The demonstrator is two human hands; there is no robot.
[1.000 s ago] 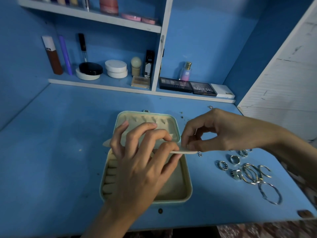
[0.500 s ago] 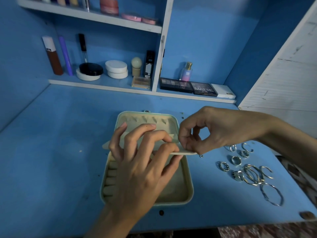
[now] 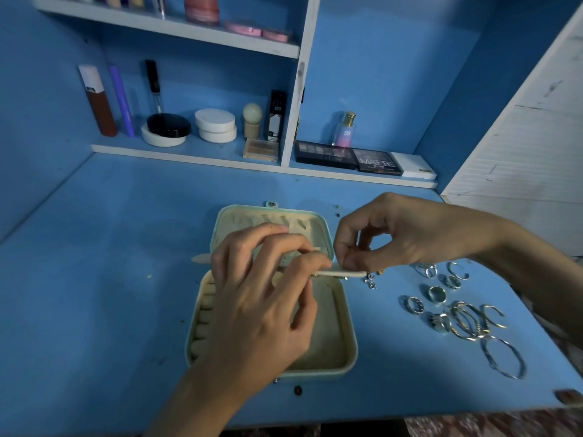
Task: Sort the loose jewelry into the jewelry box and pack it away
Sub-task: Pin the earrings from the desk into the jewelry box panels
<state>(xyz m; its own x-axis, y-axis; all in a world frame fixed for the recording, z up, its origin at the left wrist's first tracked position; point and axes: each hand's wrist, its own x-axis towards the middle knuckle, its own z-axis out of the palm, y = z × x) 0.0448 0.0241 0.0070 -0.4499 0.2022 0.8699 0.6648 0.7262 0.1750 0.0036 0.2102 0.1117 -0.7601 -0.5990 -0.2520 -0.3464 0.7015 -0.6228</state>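
A mint-green jewelry box (image 3: 348, 339) with cream lining lies open in the middle of the blue table. A thin cream divider flap (image 3: 342, 273) stands across it. My left hand (image 3: 262, 298) holds the flap from above with curled fingers, hiding most of the box's inside. My right hand (image 3: 397, 234) pinches the flap's right end, where small earrings (image 3: 371, 280) hang. Several silver rings (image 3: 437, 293) and bangles (image 3: 503, 357) lie loose on the table to the right of the box.
White shelves at the back carry cosmetics: tubes (image 3: 97, 102), round compacts (image 3: 216, 124), a perfume bottle (image 3: 345, 129) and eyeshadow palettes (image 3: 348, 157). A white slatted panel (image 3: 530, 130) rises at the right. The table's front edge (image 3: 410, 414) runs just below the box.
My right hand has shifted slightly lower along the flap's right end, and the small earrings now show hanging there. My left hand keeps its hold on the flap.
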